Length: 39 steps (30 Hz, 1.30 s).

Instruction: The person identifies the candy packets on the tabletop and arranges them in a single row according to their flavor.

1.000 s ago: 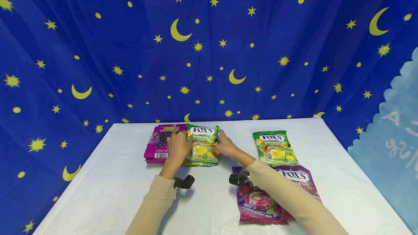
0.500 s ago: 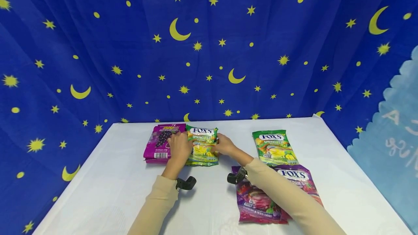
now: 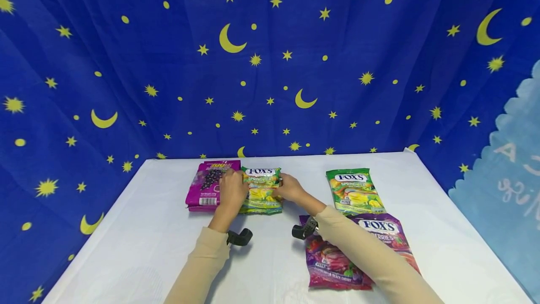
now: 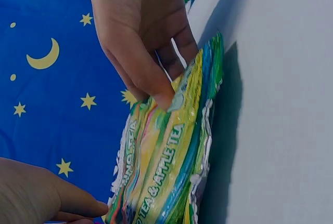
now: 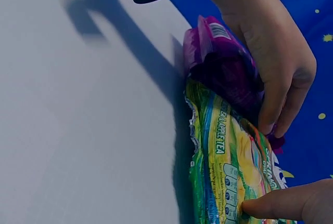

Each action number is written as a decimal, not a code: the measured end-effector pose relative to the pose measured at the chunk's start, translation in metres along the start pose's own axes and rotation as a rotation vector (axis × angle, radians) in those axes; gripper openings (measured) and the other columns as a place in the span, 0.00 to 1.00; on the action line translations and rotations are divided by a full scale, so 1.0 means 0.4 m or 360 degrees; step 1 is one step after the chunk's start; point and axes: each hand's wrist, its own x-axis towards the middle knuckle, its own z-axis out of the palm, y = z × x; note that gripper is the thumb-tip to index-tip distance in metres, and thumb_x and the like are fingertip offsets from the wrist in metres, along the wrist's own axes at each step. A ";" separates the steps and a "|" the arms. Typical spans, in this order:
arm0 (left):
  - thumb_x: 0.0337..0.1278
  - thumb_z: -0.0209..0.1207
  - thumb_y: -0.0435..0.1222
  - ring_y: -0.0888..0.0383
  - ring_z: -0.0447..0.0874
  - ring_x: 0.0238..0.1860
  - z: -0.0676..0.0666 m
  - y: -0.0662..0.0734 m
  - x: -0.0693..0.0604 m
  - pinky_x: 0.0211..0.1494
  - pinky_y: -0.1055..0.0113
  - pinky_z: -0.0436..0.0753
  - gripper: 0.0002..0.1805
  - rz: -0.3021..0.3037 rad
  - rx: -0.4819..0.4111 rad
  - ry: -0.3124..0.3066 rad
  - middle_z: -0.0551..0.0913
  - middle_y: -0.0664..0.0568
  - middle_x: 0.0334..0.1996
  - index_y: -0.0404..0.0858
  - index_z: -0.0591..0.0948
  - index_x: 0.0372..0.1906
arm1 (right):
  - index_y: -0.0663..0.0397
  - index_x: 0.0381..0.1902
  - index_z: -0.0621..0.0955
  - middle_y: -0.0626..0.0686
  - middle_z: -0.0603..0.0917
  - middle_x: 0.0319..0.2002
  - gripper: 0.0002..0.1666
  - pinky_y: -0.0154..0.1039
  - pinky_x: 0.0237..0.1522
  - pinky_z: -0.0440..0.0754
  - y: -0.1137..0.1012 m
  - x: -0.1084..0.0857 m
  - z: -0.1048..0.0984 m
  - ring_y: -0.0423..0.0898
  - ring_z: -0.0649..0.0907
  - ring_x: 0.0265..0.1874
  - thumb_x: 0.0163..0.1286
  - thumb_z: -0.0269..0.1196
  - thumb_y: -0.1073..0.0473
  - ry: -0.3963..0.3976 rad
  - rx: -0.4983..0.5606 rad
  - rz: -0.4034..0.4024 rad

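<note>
Green pack (image 3: pixel 261 196), one: "Fox's Spring Tea", lying near the counter's back edge, left of that edge's middle; left side against the purple pack, right side in the right hand. Lettering along its lower face reads "Apple Tea".

Purple pack (image 3: pixel 206 184), one: grape picture, barcode at lower right; near the counter's back left corner, partly covered by the left hand.

Hands, two. Left hand (image 3: pixel 233 191): fingers bent down at the seam between purple pack and green pack, touching there; whether it grips either cannot be told. Right hand (image 3: pixel 292 189): nearly closed about the green pack's right side, thumb on the front, other fingers behind the edge. Beige sleeves (image 3: pixel 198 259); black device at each wrist.

Second green pack (image 3: pixel 356 191), one: same label, flat, toward the counter's back right corner, well apart from the first.

Berry bags (image 3: pixel 333 264), two: purple-red, overlapping, nearer the counter's front edge, right of centre, partly under the right forearm.

Counter (image 3: pixel 139 238): white covering. Behind it, blue cloth (image 3: pixel 270 76), yellow moons and stars.
</note>
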 end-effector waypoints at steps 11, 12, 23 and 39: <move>0.52 0.63 0.25 0.44 0.83 0.36 -0.002 0.057 -0.009 0.40 0.53 0.83 0.15 0.0086 -0.0319 0.0072 0.82 0.38 0.36 0.27 0.82 0.47 | 0.71 0.64 0.69 0.56 0.77 0.37 0.41 0.34 0.28 0.82 0.008 -0.014 -0.015 0.44 0.77 0.29 0.51 0.70 0.70 -0.0020 0.0216 0.0061; 0.53 0.62 0.26 0.46 0.83 0.35 -0.003 0.065 -0.012 0.38 0.55 0.84 0.15 0.0087 -0.0378 0.0055 0.82 0.38 0.36 0.27 0.82 0.48 | 0.71 0.66 0.67 0.57 0.77 0.40 0.43 0.35 0.29 0.84 0.012 -0.017 -0.019 0.45 0.78 0.31 0.51 0.69 0.71 -0.0028 0.0272 0.0069; 0.61 0.57 0.29 0.49 0.86 0.37 0.010 0.147 -0.041 0.35 0.60 0.85 0.16 -0.0033 -0.0900 -0.0241 0.84 0.41 0.39 0.27 0.79 0.53 | 0.63 0.69 0.66 0.67 0.72 0.59 0.42 0.50 0.50 0.81 0.016 -0.100 -0.098 0.59 0.79 0.51 0.56 0.68 0.66 -0.0137 0.0389 0.0058; 0.63 0.58 0.35 0.41 0.85 0.40 0.089 0.277 -0.079 0.40 0.59 0.86 0.29 -0.0226 -0.1311 -0.0865 0.77 0.32 0.53 0.32 0.67 0.68 | 0.67 0.71 0.60 0.73 0.66 0.63 0.45 0.60 0.57 0.72 0.102 -0.220 -0.282 0.68 0.69 0.60 0.62 0.67 0.59 -0.0063 0.0269 0.0040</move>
